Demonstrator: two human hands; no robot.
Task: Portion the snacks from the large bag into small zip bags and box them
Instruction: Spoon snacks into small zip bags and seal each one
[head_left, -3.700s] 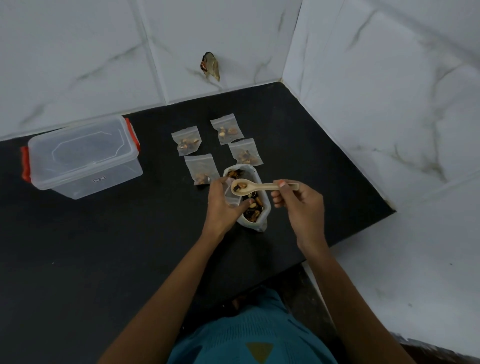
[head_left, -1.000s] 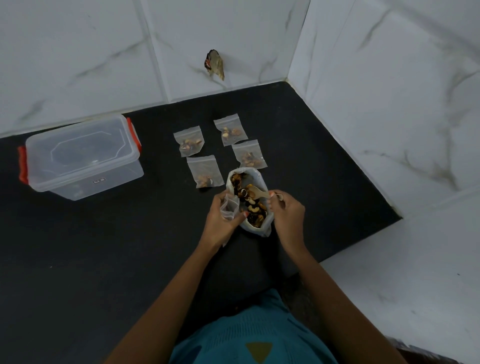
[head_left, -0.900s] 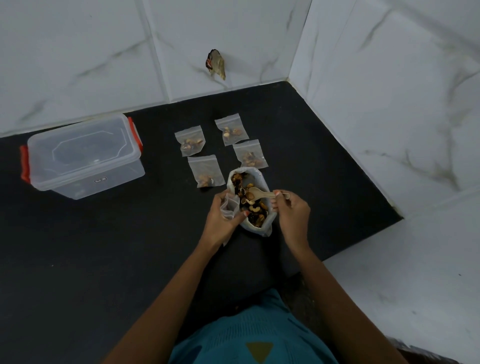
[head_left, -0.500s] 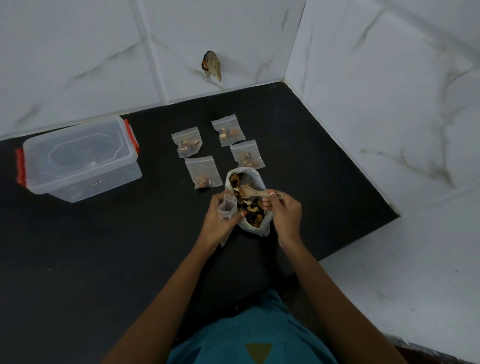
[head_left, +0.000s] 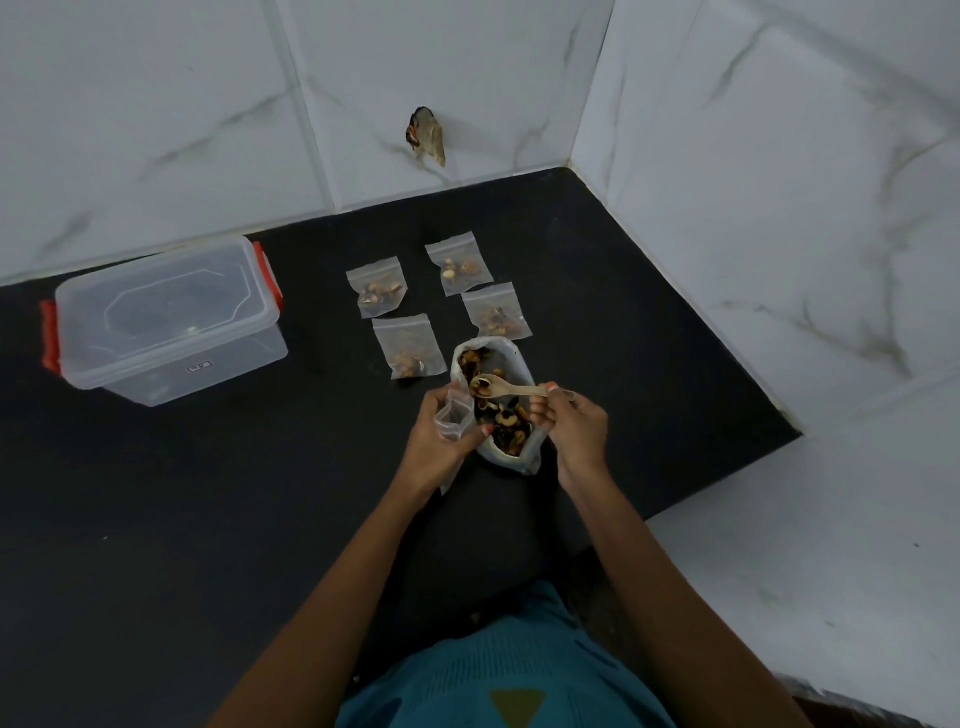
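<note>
The spoon (head_left: 506, 388) has risen loaded above the large bag (head_left: 498, 410); right hand (head_left: 571, 426) pinches its handle, left hand (head_left: 441, 436) clamps the empty zip bag (head_left: 451, 415) beside it. Fifth portion imminent.

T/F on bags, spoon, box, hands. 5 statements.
1. Four filled small zip bags lie on the black counter. True.
2. The clear box has its lid off. False: the lid is on, with red latches at both ends.
3. The right hand holds a spoon loaded with snacks above the large bag. True.
4. The left hand is empty. False: its fingers hold a small zip bag with its mouth open.
5. The filled bags sit inside the box. False: they lie on the counter, apart from it.
</note>
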